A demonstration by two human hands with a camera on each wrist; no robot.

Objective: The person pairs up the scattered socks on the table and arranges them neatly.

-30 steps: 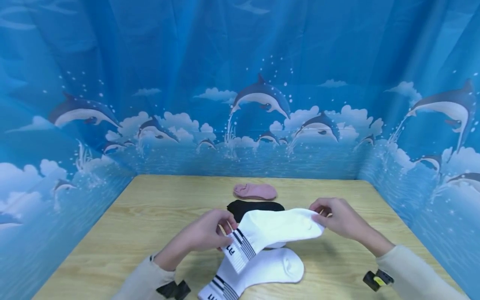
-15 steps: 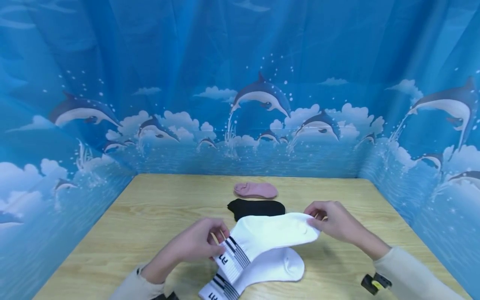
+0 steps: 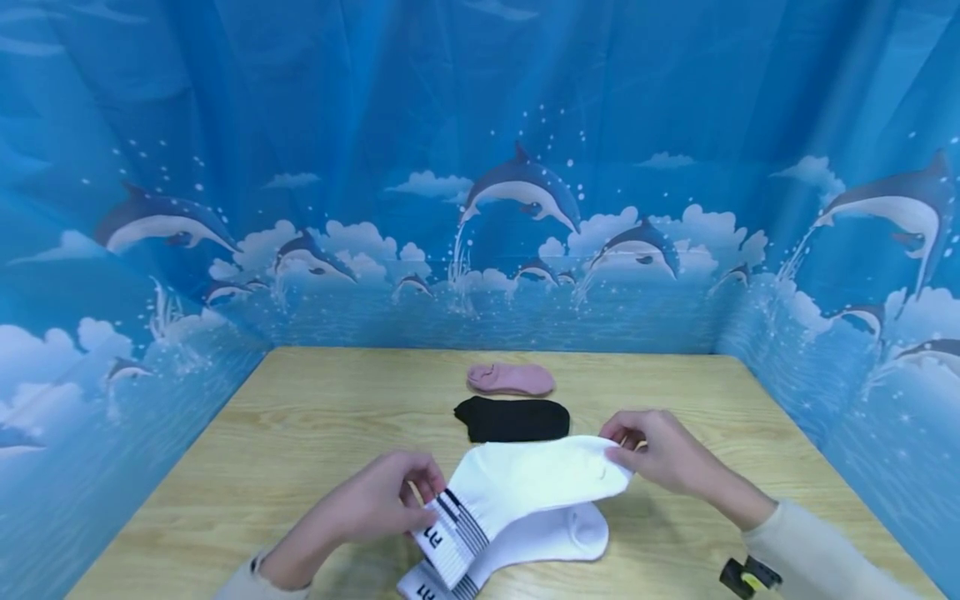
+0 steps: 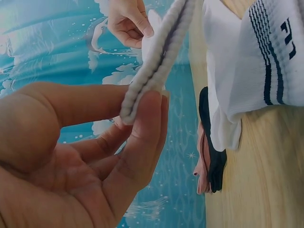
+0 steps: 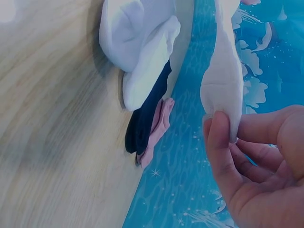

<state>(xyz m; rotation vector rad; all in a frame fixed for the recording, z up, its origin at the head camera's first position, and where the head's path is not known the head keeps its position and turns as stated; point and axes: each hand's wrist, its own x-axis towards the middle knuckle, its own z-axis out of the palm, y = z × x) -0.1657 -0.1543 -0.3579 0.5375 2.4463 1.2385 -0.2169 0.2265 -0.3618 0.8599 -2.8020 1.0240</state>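
Held stretched between both hands is a white sock (image 3: 532, 479) with black stripes and lettering on its cuff. My left hand (image 3: 393, 496) pinches the cuff's edge between thumb and fingers; the left wrist view shows the ribbed opening (image 4: 159, 57) pressed flat there. At the other end my right hand (image 3: 656, 450) pinches the toe, seen close in the right wrist view as a flattened tip (image 5: 222, 90). Below lies a matching white sock (image 3: 555, 535) on the table, partly covered by the held one in the head view. Another white sock (image 5: 149, 78) lies behind it, hidden in the head view.
Farther back on the wooden table (image 3: 337, 408) lie a black sock (image 3: 517, 419) and, behind that, a pink sock (image 3: 512, 379). A blue dolphin-print curtain (image 3: 420, 108) encloses the table at the back and both sides.
Both hands have lowered the held sock toward the front and slightly left, keeping their pinches at cuff and toe. More of the black sock now shows. The socks on the table have stayed put.
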